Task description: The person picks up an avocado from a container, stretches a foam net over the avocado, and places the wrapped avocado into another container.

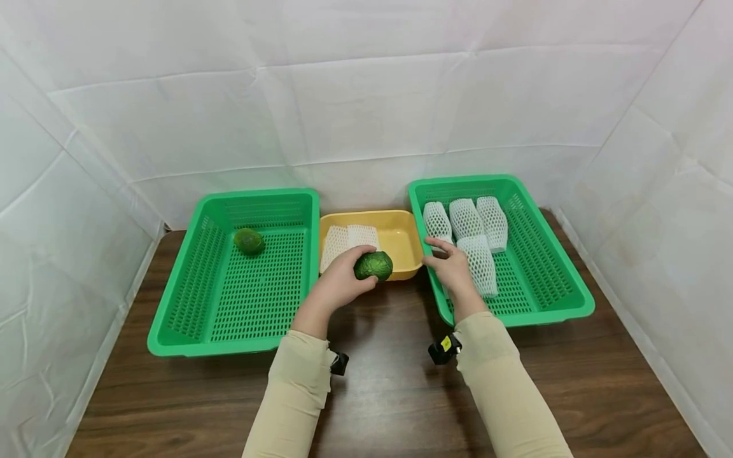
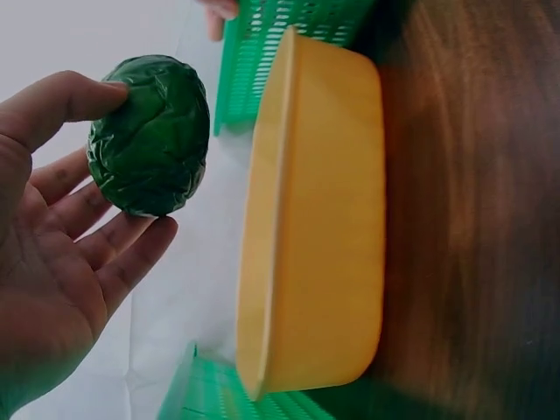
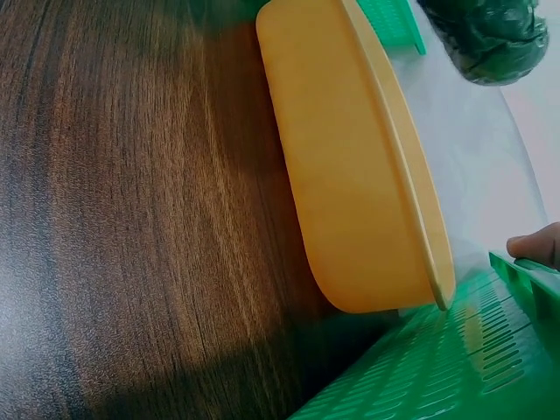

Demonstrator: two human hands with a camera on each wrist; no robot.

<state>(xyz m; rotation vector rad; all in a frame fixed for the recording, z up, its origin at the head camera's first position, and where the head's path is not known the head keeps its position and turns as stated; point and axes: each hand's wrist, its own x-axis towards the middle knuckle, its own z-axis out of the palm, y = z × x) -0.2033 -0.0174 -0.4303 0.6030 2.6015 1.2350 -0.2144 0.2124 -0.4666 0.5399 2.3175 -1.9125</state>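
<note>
My left hand (image 1: 338, 280) grips a dark green, wrinkled fruit (image 1: 375, 266) that looks wrapped in shiny film, with the thumb on one side and fingers on the other. It is held up over the front of a yellow bin (image 2: 337, 219), where white foam net sleeves (image 1: 362, 235) lie. Over the left rim of the right green basket (image 1: 552, 254) is my right hand (image 1: 452, 270), fingers loosely spread and nothing seen in them. Several white foam nets (image 1: 478, 264) lie in that basket, partly hidden by the hand; their contents are unclear.
A left green basket (image 1: 312, 254) holds one yellow-green fruit (image 1: 249, 242). Both baskets flank the yellow bin on a dark wooden table (image 1: 389, 394). White sheeting (image 1: 366, 114) stands behind and at both sides.
</note>
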